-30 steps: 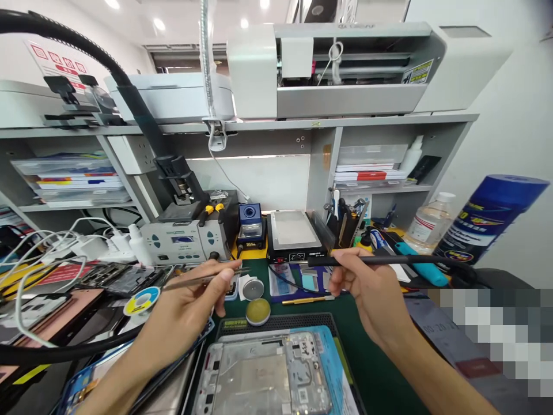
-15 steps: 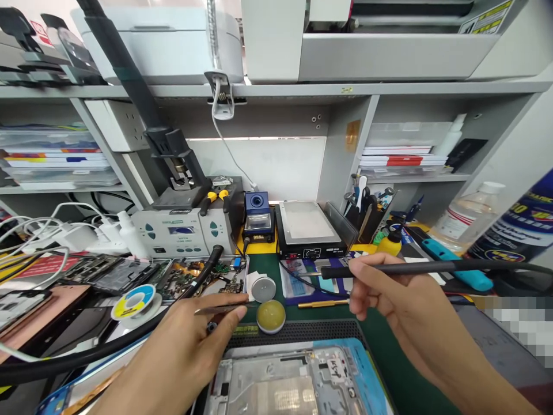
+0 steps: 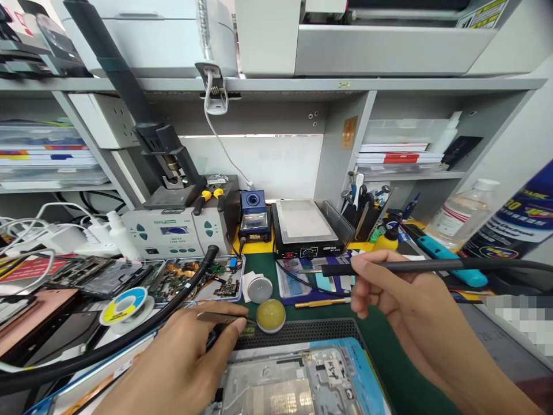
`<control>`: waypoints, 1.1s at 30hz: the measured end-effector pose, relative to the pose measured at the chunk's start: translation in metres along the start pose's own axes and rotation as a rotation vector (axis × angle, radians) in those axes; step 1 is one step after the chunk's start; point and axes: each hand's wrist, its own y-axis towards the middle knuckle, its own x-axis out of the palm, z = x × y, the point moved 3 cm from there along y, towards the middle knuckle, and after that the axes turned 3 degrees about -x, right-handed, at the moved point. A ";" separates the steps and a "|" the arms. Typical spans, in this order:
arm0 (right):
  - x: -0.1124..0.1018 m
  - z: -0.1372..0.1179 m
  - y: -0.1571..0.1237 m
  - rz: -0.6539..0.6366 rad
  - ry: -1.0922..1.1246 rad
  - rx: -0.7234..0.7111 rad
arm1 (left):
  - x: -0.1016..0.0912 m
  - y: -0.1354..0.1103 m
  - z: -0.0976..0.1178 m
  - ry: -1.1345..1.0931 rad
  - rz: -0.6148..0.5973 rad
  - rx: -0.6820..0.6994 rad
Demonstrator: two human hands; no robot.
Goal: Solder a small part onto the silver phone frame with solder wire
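Note:
My left hand is closed around a pair of metal tweezers, whose tips point right, at the edge of a round open tin of yellow paste. Just behind the tin lies a round silvery lid on a scrap of white paper. On the right, my right hand grips a soldering iron like a pen. Its thin metal tip points left, above a purple-edged mat, clear of the tin. Below both hands, a disassembled phone frame rests on a blue-and-white sheet, partly cut off by the lower edge.
Behind stand a grey rework station, a blue soldering-iron stand and a flat heating plate. At left, a thick black hose crosses near a solder spool and a tray of circuit boards. A clear bottle stands right.
The view has shifted slightly, so the background sits further left. The tin appears slightly farther from its lid. Both hands keep their hold on the tweezers and the soldering iron.

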 end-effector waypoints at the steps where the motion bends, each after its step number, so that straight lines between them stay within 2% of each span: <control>1: 0.000 0.000 0.000 -0.008 0.007 0.001 | 0.001 -0.001 0.001 -0.007 0.028 0.011; 5: -0.003 0.000 -0.001 -0.022 0.013 -0.008 | 0.003 -0.005 -0.001 -0.003 0.093 0.077; 9: -0.005 -0.001 -0.004 -0.021 0.005 -0.018 | -0.003 -0.003 -0.002 0.006 0.152 0.144; 15: -0.001 -0.004 -0.004 0.022 0.004 -0.029 | -0.007 0.003 0.012 -0.023 0.151 0.259; 22: 0.000 -0.004 -0.003 0.026 -0.002 -0.023 | -0.001 0.004 0.011 -0.015 0.119 0.226; 33: 0.002 0.010 -0.001 -0.039 -0.117 -0.074 | -0.007 0.005 0.005 -0.010 0.129 0.201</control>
